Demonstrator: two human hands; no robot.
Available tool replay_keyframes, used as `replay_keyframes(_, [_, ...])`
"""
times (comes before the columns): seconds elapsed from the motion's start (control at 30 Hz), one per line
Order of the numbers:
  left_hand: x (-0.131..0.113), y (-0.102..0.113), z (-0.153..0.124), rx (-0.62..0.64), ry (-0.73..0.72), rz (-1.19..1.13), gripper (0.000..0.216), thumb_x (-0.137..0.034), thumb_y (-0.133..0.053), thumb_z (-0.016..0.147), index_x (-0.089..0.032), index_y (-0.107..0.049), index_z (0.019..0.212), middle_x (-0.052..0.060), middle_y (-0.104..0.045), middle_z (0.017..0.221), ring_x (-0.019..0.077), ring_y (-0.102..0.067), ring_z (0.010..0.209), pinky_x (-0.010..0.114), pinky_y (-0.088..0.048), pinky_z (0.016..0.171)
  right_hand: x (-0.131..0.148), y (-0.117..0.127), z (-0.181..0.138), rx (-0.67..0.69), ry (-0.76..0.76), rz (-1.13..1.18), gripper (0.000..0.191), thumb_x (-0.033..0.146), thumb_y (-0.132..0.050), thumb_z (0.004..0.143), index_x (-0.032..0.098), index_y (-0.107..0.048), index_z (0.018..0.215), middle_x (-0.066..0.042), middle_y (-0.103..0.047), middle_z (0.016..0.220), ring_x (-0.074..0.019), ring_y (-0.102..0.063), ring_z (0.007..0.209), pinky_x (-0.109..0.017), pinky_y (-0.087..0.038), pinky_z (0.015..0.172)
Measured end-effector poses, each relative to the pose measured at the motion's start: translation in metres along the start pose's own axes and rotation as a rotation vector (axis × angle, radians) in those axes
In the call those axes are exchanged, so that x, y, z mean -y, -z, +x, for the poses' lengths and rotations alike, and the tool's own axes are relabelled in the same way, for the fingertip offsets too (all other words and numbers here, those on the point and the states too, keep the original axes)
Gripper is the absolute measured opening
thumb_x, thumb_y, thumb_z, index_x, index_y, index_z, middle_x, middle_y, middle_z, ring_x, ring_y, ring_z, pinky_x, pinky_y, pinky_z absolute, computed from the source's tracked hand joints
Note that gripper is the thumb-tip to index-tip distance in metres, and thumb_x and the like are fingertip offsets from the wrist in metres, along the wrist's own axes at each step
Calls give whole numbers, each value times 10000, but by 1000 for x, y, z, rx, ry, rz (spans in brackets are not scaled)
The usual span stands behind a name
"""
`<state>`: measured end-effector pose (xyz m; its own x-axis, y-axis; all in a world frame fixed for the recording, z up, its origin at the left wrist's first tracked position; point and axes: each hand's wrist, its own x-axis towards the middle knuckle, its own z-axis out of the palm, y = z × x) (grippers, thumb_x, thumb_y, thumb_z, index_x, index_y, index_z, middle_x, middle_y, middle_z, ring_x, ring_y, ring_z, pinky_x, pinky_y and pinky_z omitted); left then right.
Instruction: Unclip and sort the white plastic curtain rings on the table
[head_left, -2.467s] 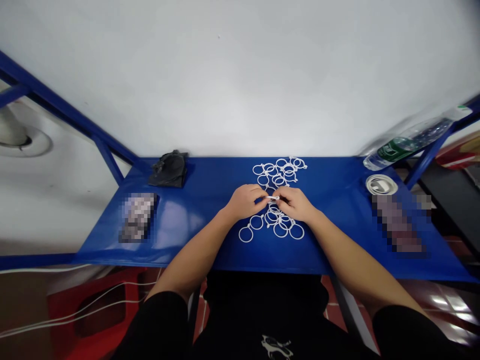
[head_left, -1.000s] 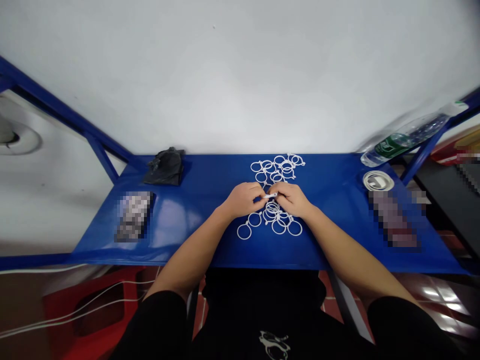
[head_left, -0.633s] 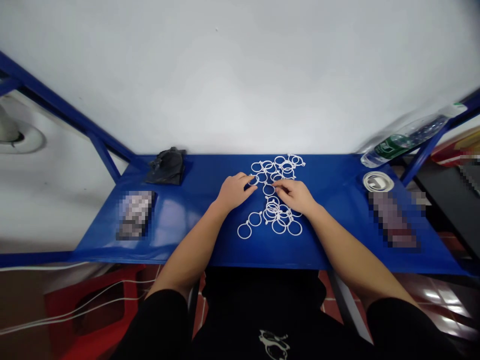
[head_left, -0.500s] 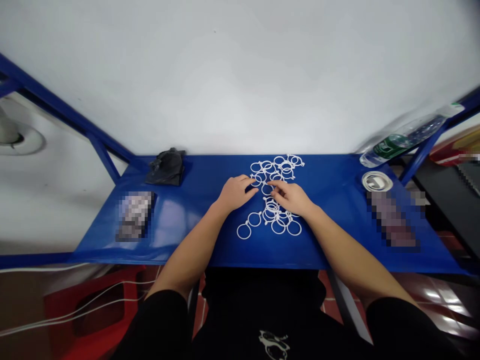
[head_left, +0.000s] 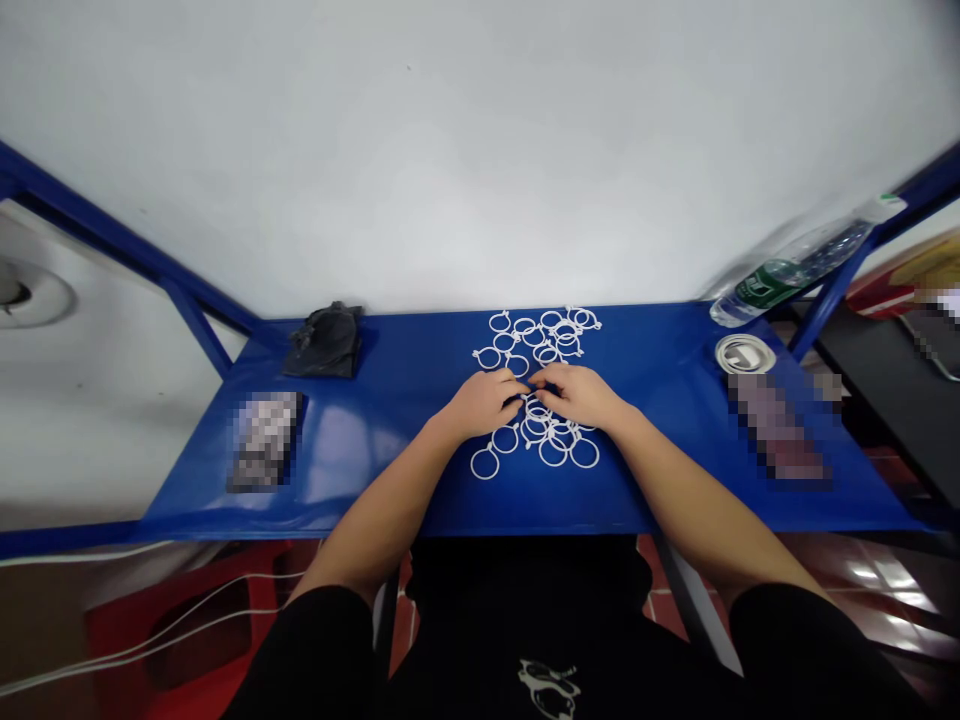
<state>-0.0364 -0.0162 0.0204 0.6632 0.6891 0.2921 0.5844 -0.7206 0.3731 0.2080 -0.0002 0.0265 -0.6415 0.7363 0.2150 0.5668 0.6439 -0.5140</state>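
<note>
White plastic rings with small eyelet tabs, like curtain rings, lie on the blue tabletop (head_left: 405, 400) in a far group and a near group. My left hand (head_left: 487, 403) rests palm down between the groups, thumb and fingers apart, just below a far-group ring (head_left: 517, 355). Facing it, my right hand (head_left: 581, 394) has bent fingers, with thumb and forefinger apart. The fingertips of both hands nearly meet above the near group, where several rings (head_left: 553, 466) overlap. Part of that pile is hidden by my right hand. One ring (head_left: 485, 478) lies nearest the front edge on the left.
A crumpled black plastic bag (head_left: 326, 340) and a blurred-out flat object (head_left: 264, 440) are on the left. On the right are a leaning water bottle (head_left: 795, 270), a coiled white cable (head_left: 745, 355) and another blurred-out item (head_left: 780, 425). A white wall (head_left: 480, 160) rises behind.
My hands have come closer together and slightly nearer to me. Several far-group rings now lie spread out to the left, apart from one another.
</note>
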Motion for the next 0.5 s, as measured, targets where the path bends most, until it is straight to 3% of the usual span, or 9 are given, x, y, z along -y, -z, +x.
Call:
replay_keyframes(0.13, [-2,1,2,2,6,6,207,-262,-557,1019,-220,-760,1028,51,-730,968,182,-677,862,324,-501,747,0,-2,0,40,-7,-26,186,326,-592,965,234,-711,1075,-40,-705,999,-196,-655,883,-326,-475,727])
replay_keyframes(0.37, [-6,2,3,-166,158,-88,170,-244,-557,1015,-224,-725,1031,19,-789,977,176,-704,861,360,-488,807,4,-1,1,48,-68,27,276,333,-631,952,246,-653,1213,-28,-729,989,-192,-653,836,-315,-447,708])
replay_keyframes(0.5, [-8,2,4,-217,138,-186,154,-237,-566,994,-230,-717,1022,21,-786,976,168,-701,848,354,-504,812,6,0,1,30,-86,93,195,386,-559,1023,226,-651,1085,-11,-721,857,-165,-623,719,-301,-411,661])
